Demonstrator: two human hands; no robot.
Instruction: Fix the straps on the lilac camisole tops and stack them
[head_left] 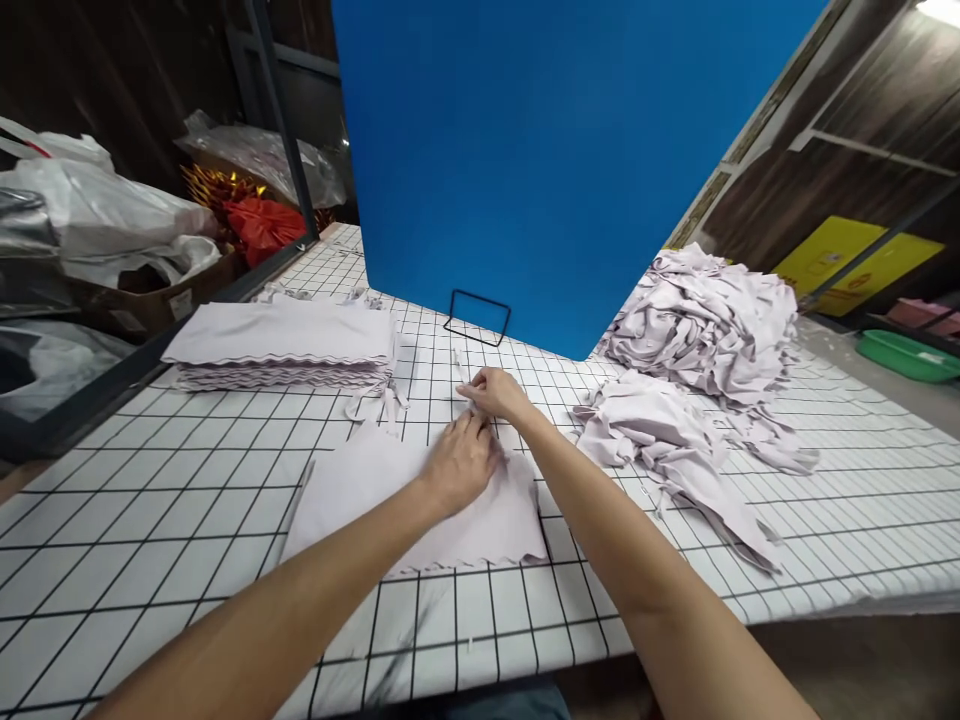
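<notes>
A flat piece of pale pink fabric [352, 490] with a wavy near edge lies on the table in front of me. My left hand [461, 460] rests on it, fingers bent together and gripping the fabric near its far edge. Just beyond, my right hand [495, 393] is closed in a pinch, with a thin pale strip [459, 360] showing at its fingertips. The two hands almost touch, and my right forearm hides part of the fabric's right side. A neat stack of folded pale pink pieces [281, 335] sits to the left, with loose strips at its corner.
White table cover [225, 500] with black grid lines. A large blue panel [525, 170] rises behind, with a black rectangular outline [478, 318] at its lower edge. Crumpled pink pieces [660, 425] and a big heap [697, 320] lie right. Plastic bags [120, 200] are at left.
</notes>
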